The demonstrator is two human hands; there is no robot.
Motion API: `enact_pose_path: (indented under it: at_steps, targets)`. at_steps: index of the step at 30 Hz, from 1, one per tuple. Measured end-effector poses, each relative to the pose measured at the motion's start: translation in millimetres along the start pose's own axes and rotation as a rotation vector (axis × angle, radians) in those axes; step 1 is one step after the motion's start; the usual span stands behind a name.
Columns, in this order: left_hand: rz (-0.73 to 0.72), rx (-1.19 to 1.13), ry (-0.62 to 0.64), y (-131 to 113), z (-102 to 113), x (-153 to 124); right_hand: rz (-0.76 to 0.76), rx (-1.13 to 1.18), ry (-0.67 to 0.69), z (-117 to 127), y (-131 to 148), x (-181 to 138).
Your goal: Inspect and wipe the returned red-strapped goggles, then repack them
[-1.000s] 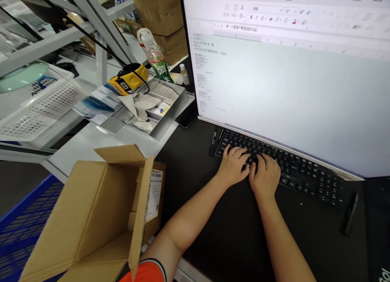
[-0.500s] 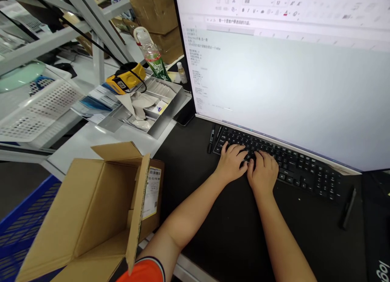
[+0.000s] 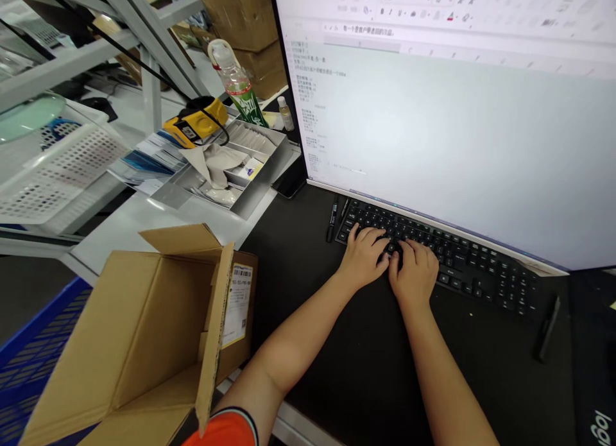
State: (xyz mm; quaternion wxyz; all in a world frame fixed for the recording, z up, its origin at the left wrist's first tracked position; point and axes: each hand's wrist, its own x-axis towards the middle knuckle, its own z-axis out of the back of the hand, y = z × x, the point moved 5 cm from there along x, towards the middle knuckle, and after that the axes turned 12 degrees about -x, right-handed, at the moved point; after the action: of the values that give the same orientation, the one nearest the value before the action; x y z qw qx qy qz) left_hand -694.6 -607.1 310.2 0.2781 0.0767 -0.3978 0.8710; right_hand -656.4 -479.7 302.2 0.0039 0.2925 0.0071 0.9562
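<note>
At lower left of the frame an open cardboard box [image 3: 96, 330] stands below a grey divided tray [image 3: 262, 184]. Right of centre, the left hand [image 3: 362, 258] rests, fingers curved and slightly apart, on the left part of the black keyboard [image 3: 461, 260], which runs under the monitor [image 3: 433, 131]; just beside it, the right hand [image 3: 414, 271] rests likewise, fingers loosely bent over keys.

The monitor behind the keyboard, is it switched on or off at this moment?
On: the monitor is lit, with toolbar icons near the top and lines of text at the left side.
</note>
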Motion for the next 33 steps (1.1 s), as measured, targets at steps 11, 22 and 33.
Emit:
enact_pose_path:
  at_steps: [11, 22, 33]
  targets:
    - [0.004, 0.005, 0.002, 0.7, -1.1, -0.4, -0.018, 0.061, 0.032, -1.0, -1.6, -0.7]
    - [0.035, 0.018, -0.178, 8.6, 7.1, 1.2, -0.02, 0.059, 0.022, 2.2, -2.3, -0.4]
    - [0.01, 0.037, -0.225, 10.0, 6.6, 0.8, 0.005, 0.127, -0.018, 5.7, -2.3, -1.1]
